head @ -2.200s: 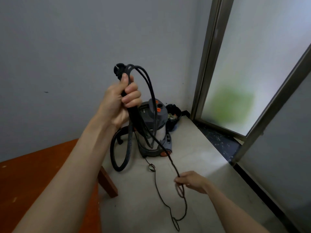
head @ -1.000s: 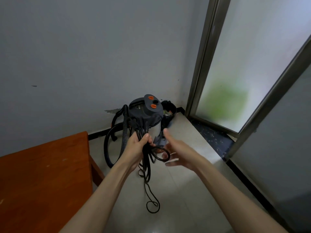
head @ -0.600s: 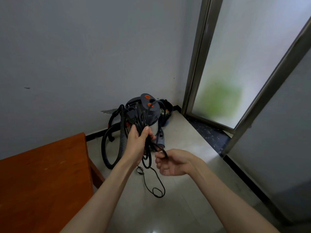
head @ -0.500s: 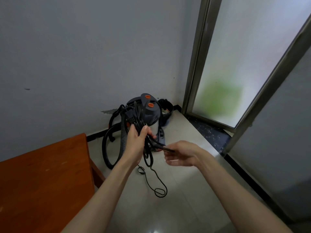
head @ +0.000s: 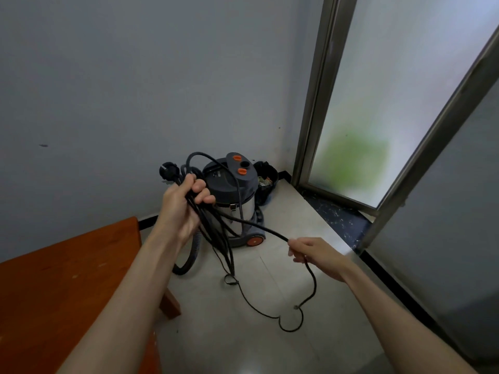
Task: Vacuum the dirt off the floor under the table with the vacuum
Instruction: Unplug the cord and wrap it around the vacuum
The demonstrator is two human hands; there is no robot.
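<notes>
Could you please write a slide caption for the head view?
Left hand grips coiled power cord; right hand pulls a strand beside the vacuum.

Black cord (head: 259, 228), grey-and-steel vacuum (head: 234, 201) with orange buttons (head: 236, 158), reddish-brown table (head: 67, 279), pale tiled floor (head: 243, 346).

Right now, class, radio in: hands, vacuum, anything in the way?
Left hand grips coiled cord, plug up. Right hand pinches a strand. Vacuum parked in corner. Cord loops across floor.
</notes>
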